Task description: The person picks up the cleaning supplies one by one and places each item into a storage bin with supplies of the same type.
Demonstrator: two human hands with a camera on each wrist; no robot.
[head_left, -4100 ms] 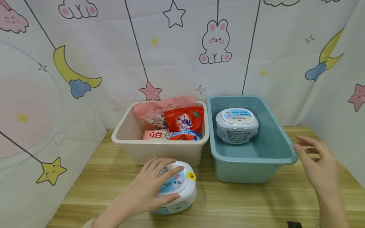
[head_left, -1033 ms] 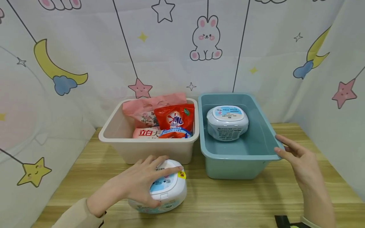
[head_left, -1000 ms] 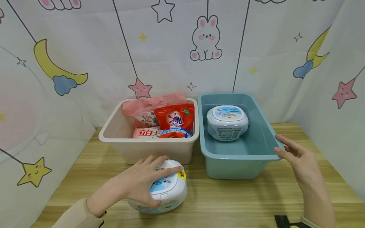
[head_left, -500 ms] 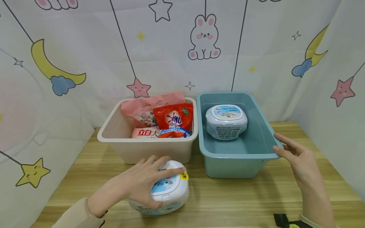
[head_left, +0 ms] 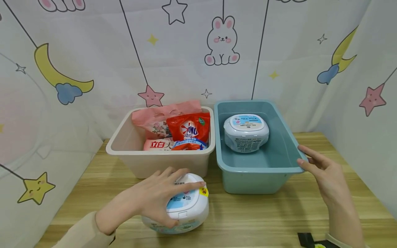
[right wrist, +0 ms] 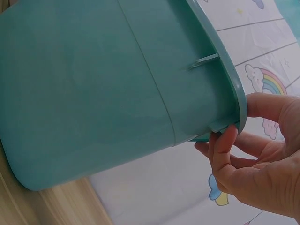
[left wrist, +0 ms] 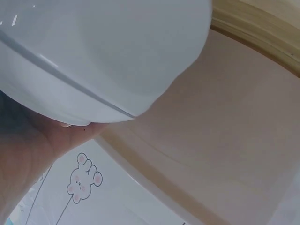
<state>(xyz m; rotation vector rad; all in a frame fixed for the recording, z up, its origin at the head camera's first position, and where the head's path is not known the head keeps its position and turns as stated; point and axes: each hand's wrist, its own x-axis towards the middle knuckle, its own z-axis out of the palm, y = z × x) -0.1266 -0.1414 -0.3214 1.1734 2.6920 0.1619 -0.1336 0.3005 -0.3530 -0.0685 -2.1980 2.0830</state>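
My left hand [head_left: 156,198] spreads over the lid of a white laundry pod tub [head_left: 193,210] and grips it, thumb at the front side and fingers across the top. The tub has a blue label and a yellow sticker, and is in front of the beige bin. The left wrist view shows the tub [left wrist: 117,51] large, partly hiding the hand [left wrist: 37,145]. On the right, my right hand [head_left: 325,179] holds the front right corner of the teal bin [head_left: 260,169], thumb and fingers about its rim in the right wrist view. A similar tub [head_left: 246,132] sits inside that bin.
The beige bin [head_left: 161,162] stands left of the teal one, their rims close together. In it are a pink bag [head_left: 155,120], a red OMO detergent bag [head_left: 190,125] and a white-and-pink pack [head_left: 158,144]. A patterned cloth [head_left: 186,69] hangs behind the wooden table [head_left: 248,220].
Over the last half second the left hand and its tub have shifted slightly right. The right hand has closed onto the teal bin's rim since the oldest frame. The head view has turned a little.
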